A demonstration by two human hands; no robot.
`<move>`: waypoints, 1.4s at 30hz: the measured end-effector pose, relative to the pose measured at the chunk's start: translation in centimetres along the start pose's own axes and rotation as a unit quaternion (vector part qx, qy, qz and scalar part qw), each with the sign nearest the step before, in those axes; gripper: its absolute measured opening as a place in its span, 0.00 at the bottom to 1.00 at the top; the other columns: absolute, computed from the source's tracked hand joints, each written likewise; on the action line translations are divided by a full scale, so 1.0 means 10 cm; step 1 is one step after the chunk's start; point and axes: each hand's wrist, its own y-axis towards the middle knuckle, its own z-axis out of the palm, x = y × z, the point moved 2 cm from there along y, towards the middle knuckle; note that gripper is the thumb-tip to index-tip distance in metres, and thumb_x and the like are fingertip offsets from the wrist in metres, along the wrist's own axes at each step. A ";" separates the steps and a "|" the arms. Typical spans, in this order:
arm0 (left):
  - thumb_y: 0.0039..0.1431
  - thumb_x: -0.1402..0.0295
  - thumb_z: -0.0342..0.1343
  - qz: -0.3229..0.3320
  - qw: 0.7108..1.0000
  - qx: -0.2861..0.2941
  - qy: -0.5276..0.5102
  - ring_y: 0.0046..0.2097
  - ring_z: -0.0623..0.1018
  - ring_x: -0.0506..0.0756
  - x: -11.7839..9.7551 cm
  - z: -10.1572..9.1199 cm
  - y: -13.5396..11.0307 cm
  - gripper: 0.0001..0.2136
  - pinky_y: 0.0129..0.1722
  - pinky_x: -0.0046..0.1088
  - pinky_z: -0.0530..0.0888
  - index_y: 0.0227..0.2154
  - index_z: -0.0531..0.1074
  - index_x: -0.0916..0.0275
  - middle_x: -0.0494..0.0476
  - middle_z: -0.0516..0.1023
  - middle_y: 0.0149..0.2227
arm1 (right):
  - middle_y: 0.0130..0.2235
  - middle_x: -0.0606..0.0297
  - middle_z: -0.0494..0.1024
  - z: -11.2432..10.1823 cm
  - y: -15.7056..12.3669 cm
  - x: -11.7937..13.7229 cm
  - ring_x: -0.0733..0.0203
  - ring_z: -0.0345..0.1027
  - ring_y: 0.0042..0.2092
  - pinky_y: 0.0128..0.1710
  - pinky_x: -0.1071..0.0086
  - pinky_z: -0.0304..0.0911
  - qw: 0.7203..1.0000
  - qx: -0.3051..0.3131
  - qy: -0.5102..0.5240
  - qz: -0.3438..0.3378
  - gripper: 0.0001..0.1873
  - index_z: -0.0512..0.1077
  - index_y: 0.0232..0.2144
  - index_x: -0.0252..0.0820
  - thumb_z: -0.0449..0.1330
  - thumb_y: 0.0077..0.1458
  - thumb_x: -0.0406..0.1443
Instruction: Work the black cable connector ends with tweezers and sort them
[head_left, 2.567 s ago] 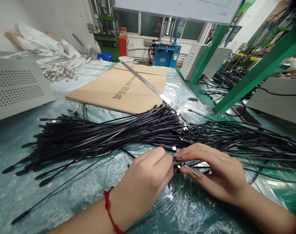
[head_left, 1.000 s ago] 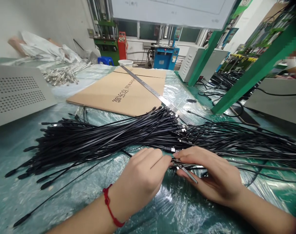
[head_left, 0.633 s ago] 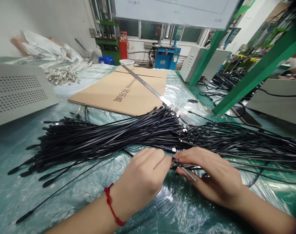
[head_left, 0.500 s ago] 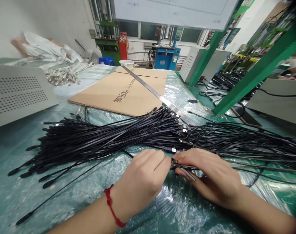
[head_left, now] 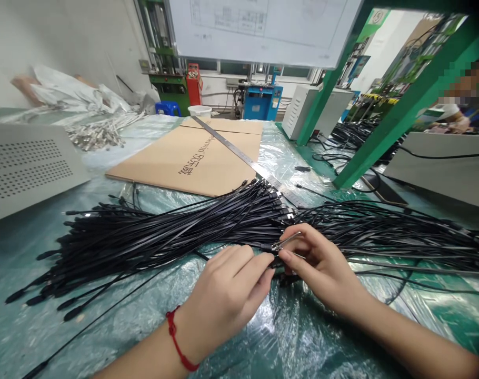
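Observation:
My left hand, with a red cord at the wrist, is closed in a pinch on the end of a black cable; its fingers mostly hide that end. Close by on the right, my right hand grips thin metal tweezers between thumb and fingers. The two tweezer arms are spread apart, and their tips point left at the left fingertips. Just beyond both hands lies a thick pile of black cables, its metal-ended connectors facing right. Another heap of black cables spreads out behind my right hand.
Clear plastic film covers the green table. Behind the cables lie a flat cardboard sheet and a long steel ruler. Grey perforated casing stands at left, a green post at right. A co-worker's hand shows at far right.
My right hand has turned and lifted slightly, its fingers more raised. The tweezers have swung from pointing down-right to lying open beside the left fingertips. The view has shifted a little.

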 end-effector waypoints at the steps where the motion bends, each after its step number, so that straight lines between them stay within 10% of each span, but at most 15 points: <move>1: 0.67 0.74 0.54 -0.007 1.000 -0.003 -0.009 0.33 0.71 0.54 0.00 0.00 0.00 0.09 0.33 0.32 0.70 0.48 0.72 0.63 0.53 0.71 0.32 | 0.29 0.68 0.77 0.01 0.01 0.01 0.65 0.75 0.30 0.28 0.75 0.71 1.000 0.000 0.011 0.003 0.09 0.67 0.43 0.42 0.60 0.64 0.40; 21: 0.68 0.72 0.53 0.006 1.000 -0.011 -0.023 0.37 0.76 0.53 0.11 -0.05 0.05 0.04 0.40 0.32 0.74 0.43 0.71 0.60 0.54 0.76 0.35 | 0.25 0.69 0.79 -0.23 0.00 0.08 0.65 0.76 0.24 0.25 0.76 0.74 0.979 -0.057 0.192 -0.027 0.10 0.71 0.41 0.42 0.66 0.58 0.35; 28: 0.68 0.73 0.53 -0.102 0.989 0.020 0.109 0.46 0.75 0.60 0.53 0.06 0.08 0.10 0.46 0.40 0.73 0.50 0.70 0.62 0.60 0.75 0.45 | 0.22 0.72 0.73 -1.06 0.32 -0.06 0.69 0.65 0.18 0.19 0.74 0.66 0.872 -0.375 0.315 -0.023 0.17 0.73 0.32 0.39 0.75 0.39 0.33; 35: 0.64 0.73 0.59 -0.139 0.975 0.053 0.164 0.45 0.74 0.60 0.68 0.08 0.06 0.10 0.42 0.39 0.70 0.47 0.73 0.60 0.56 0.76 0.43 | 0.29 0.71 0.70 -2.11 0.39 -0.46 0.74 0.64 0.25 0.23 0.79 0.63 0.735 -0.585 0.341 0.039 0.06 0.70 0.35 0.34 0.61 0.64 0.34; 42: 0.65 0.75 0.56 -0.136 0.976 0.070 0.153 0.44 0.73 0.59 0.66 0.04 0.08 0.09 0.42 0.38 0.69 0.46 0.73 0.59 0.55 0.75 0.43 | 0.41 0.63 0.75 -2.82 0.15 -0.80 0.67 0.73 0.38 0.35 0.73 0.71 0.666 -0.690 0.274 0.072 0.12 0.73 0.45 0.38 0.52 0.70 0.39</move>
